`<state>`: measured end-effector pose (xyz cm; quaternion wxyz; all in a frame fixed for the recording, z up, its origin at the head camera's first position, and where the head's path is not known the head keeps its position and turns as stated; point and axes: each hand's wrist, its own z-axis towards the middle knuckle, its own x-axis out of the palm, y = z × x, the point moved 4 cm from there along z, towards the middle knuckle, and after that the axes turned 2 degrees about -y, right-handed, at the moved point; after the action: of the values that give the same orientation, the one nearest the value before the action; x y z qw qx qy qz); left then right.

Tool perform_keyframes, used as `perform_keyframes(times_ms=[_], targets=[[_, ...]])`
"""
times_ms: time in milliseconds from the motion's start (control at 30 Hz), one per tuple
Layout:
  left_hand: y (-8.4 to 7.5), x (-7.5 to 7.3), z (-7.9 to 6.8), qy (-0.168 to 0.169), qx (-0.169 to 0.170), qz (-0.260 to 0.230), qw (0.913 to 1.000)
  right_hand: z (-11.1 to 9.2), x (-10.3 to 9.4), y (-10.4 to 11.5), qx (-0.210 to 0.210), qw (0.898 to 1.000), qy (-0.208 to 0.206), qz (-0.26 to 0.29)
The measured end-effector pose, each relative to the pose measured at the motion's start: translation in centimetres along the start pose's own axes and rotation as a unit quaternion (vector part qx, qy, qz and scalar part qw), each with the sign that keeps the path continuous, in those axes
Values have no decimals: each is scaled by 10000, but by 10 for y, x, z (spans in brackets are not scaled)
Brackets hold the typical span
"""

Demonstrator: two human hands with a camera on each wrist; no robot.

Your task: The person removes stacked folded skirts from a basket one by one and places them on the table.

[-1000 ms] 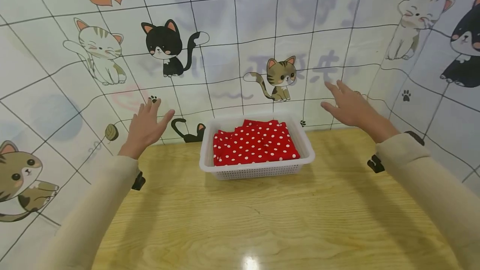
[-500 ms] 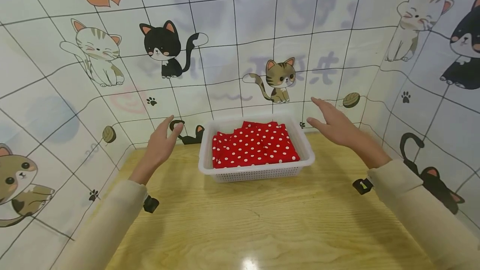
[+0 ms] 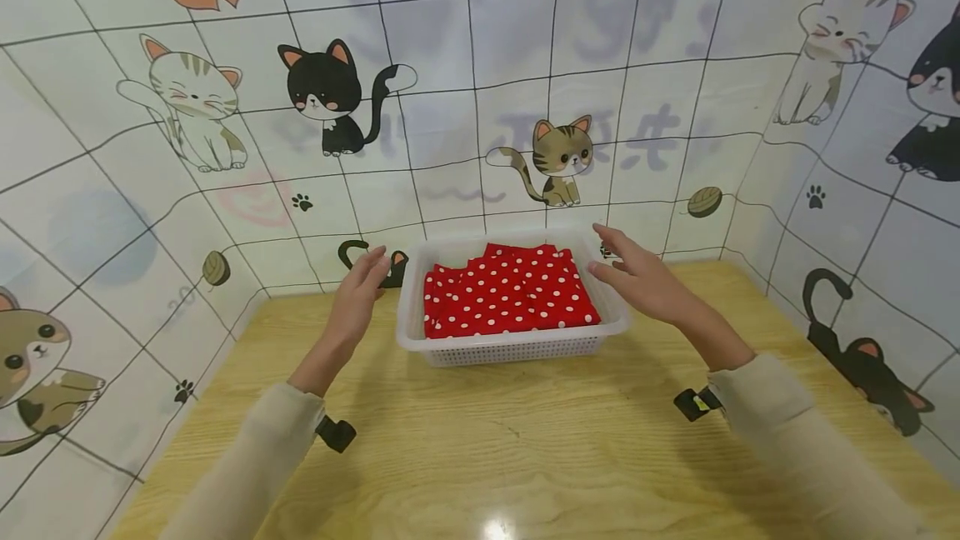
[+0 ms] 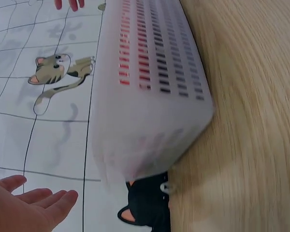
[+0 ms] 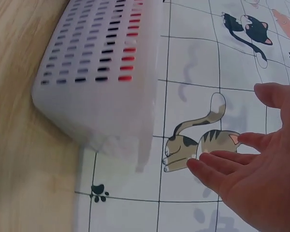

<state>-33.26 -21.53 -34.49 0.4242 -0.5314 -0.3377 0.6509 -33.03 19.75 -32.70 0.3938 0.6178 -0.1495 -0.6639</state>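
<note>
A white perforated plastic basket (image 3: 510, 350) stands on the wooden table near the back wall. Inside lies a folded red cloth with white dots (image 3: 510, 290). My left hand (image 3: 354, 300) hovers just left of the basket, fingers extended and holding nothing. On the other side my right hand (image 3: 637, 277) is held near the basket's right rim, its fingers straight and overlapping that rim in the head view. Both wrist views show the basket's holed side (image 4: 154, 53) and a bare palm (image 5: 261, 169) apart from it.
The wooden table (image 3: 480, 440) spreads out in front of the basket. Behind and on both sides rises a white gridded covering with cartoon cats (image 3: 345, 98). Black wrist devices (image 3: 335, 433) sit at the cuffs of both beige sleeves (image 3: 262, 440).
Both hands have come inward and lower, from wide apart in front of the wall to either side of the basket. Basket and cloth have stayed in place.
</note>
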Motion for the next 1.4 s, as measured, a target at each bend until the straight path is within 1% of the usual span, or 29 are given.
perform_keyframes(times_ms=[100, 167, 267, 333, 400, 533, 667, 767, 800, 900, 1033, 1133, 1267, 1333, 1400], targets=[[-2, 10, -1, 88, -158, -510, 9985, 1, 8, 0, 92, 9996, 56, 242], [-4, 18, -1, 203, -251, -842, 9959, 2, 14, 0, 143, 9991, 92, 386], [-5, 31, 0, 453, -399, -1366, 9888, 4, 23, -1, 229, 9983, 158, 513], [-6, 39, 0, 657, -500, -1596, 9837, 5, 28, -3, 310, 9976, 199, 594], [-6, 46, 1, 802, -614, -1727, 9798, 8, 34, -4, 400, 9966, 251, 668], [-6, 58, 4, 882, -1001, -1754, 9754, 14, 46, -8, 763, 9922, 401, 896], [-4, 68, 9, 829, -1417, -1596, 9734, 18, 55, -12, 1300, 9829, 538, 1188], [-3, 76, 12, 786, -1706, -1537, 9701, 20, 58, -13, 1601, 9762, 485, 1383], [-3, 78, 13, 764, -1807, -1565, 9680, 21, 59, -14, 1678, 9743, 443, 1434], [-1, 84, 16, 639, -2220, -1696, 9580, 25, 61, -13, 1816, 9709, 390, 1514], [2, 91, 20, 600, -2622, -1691, 9482, 31, 65, -15, 2045, 9649, 464, 1581], [5, 95, 23, 621, -2761, -1597, 9457, 35, 68, -17, 2193, 9625, 465, 1529], [8, 96, 26, 485, -2774, -1621, 9457, 41, 68, -20, 2264, 9623, 184, 1498], [10, 96, 28, 436, -2762, -1634, 9461, 43, 67, -23, 2285, 9602, 34, 1608], [11, 97, 30, 426, -2785, -1652, 9452, 46, 67, -26, 2318, 9558, -20, 1807]])
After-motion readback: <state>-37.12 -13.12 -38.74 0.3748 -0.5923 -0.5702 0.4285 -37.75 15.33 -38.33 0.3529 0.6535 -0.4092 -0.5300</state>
